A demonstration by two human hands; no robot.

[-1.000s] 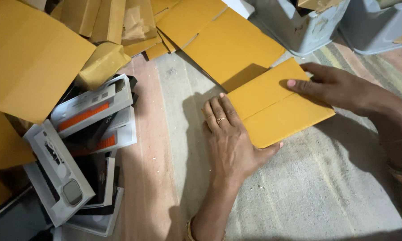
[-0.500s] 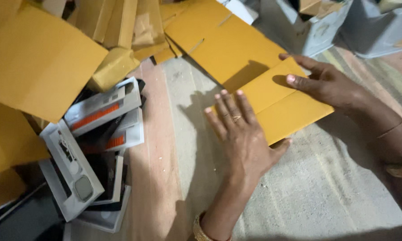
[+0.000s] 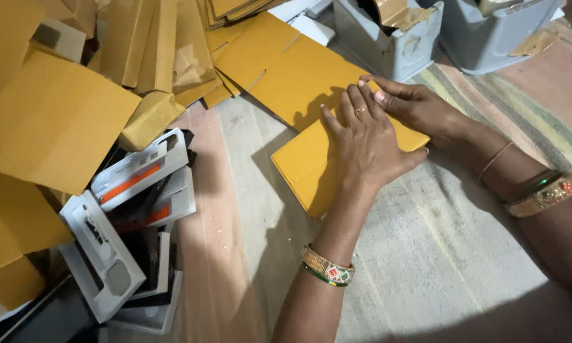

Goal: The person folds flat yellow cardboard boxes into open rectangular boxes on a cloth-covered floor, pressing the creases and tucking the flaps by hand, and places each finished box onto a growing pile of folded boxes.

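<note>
Both hands now overlapping on yellow cardboard sheet [image 3: 305, 165], left hand [image 3: 365, 143] flat — right hand [image 3: 419, 108] half hidden, fingers flat.

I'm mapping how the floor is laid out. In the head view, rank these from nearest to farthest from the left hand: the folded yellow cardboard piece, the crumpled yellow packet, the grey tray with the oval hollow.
1. Folded yellow cardboard piece, directly under the left hand.
2. Crumpled yellow packet, off to its left.
3. Grey tray with the oval hollow, far lower left.
</note>
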